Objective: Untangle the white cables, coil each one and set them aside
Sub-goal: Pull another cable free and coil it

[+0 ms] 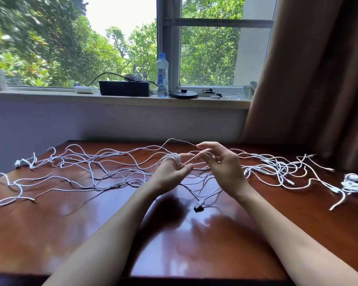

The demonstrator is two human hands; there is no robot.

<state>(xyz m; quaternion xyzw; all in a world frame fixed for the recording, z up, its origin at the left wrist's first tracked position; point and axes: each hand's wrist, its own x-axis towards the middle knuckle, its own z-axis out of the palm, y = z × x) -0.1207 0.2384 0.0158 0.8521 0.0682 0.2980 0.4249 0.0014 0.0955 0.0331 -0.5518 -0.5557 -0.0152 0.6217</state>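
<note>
Left hand (172, 172) is up over the table (91, 234) with several turns of one white cable (172, 159) wrapped round its outstretched fingers; right hand (223, 166) just beside it, thumb and forefinger pinching that cable's free run, other fingers loosely splayed. Tangled cables (87, 168) sprawl across the table's far half, left edge to right; USB plug (198, 204) lies between the wrists; one coiled bundle (357, 183) sits at the right edge.
</note>
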